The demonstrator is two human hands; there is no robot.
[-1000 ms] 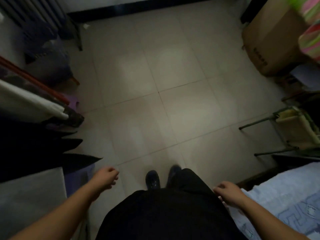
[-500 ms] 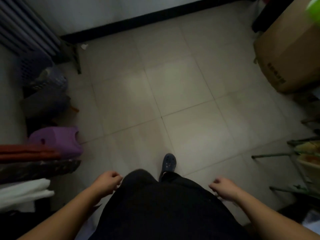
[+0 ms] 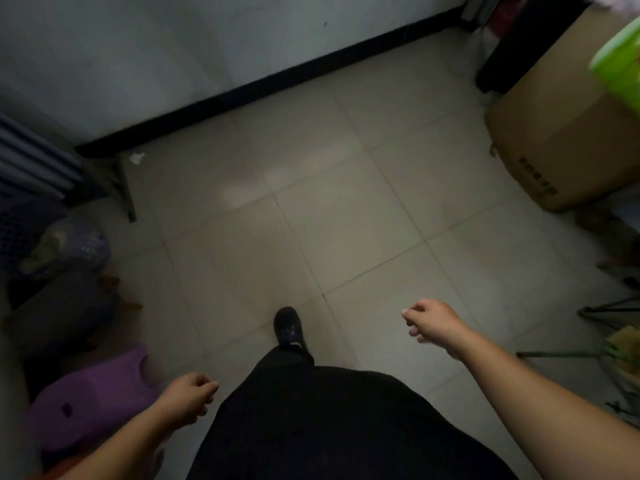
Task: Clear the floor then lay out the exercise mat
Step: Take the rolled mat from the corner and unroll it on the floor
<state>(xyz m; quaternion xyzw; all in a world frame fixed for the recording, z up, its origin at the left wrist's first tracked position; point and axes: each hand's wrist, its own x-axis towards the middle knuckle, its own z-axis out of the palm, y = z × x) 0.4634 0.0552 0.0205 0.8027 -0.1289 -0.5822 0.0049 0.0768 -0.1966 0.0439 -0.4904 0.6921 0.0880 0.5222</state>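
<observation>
Beige floor tiles (image 3: 311, 209) fill the middle of the view, up to a white wall with a black skirting board. No exercise mat shows in the frame. My left hand (image 3: 187, 398) hangs low beside my dark trousers, fingers curled loosely and nothing in it. My right hand (image 3: 434, 323) is raised further forward over the tiles, fingers also loosely curled and holding nothing. One dark shoe (image 3: 288, 329) steps forward between the hands.
A purple plastic stool (image 3: 90, 393) lies at the lower left, with a lilac basket (image 3: 74, 247) and dark bags behind it. A cardboard box (image 3: 561, 147) stands at the right, a green object (image 3: 620, 60) above it. A metal-legged rack (image 3: 609, 344) is at the right edge.
I have stepped forward toward the wall; the bed and rolled items at the sides have left the view. My right hand swung forward and up, my left hand dropped lower.
</observation>
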